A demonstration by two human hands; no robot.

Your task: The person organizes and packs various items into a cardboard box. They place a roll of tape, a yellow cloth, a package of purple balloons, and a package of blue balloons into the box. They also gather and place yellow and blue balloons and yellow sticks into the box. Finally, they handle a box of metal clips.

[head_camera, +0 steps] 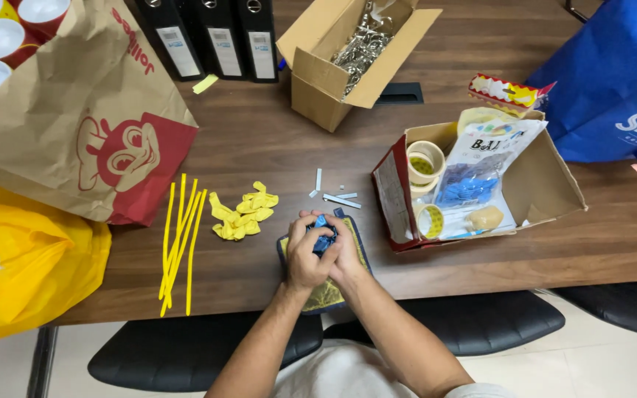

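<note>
Blue, small and crumpled, a balloon-like piece (324, 237) sits pinched between both hands at the near edge of a dark wooden table (259, 140). Left hand (305, 254) and right hand (345, 254) are pressed together, fingers curled closed around the piece from either side, so neither is nearer; it lies just beyond the knuckles, away from the body. Beneath the hands lies a dark pouch with a yellow patterned face (326, 295). Left of them, near but apart, rest a heap of yellow balloons (241, 214) and long yellow strips (180, 243) running lengthwise away from the person. To the right stands an open cardboard box (547, 188) holding tape rolls and a packet of blue balloons (473, 177)
</note>
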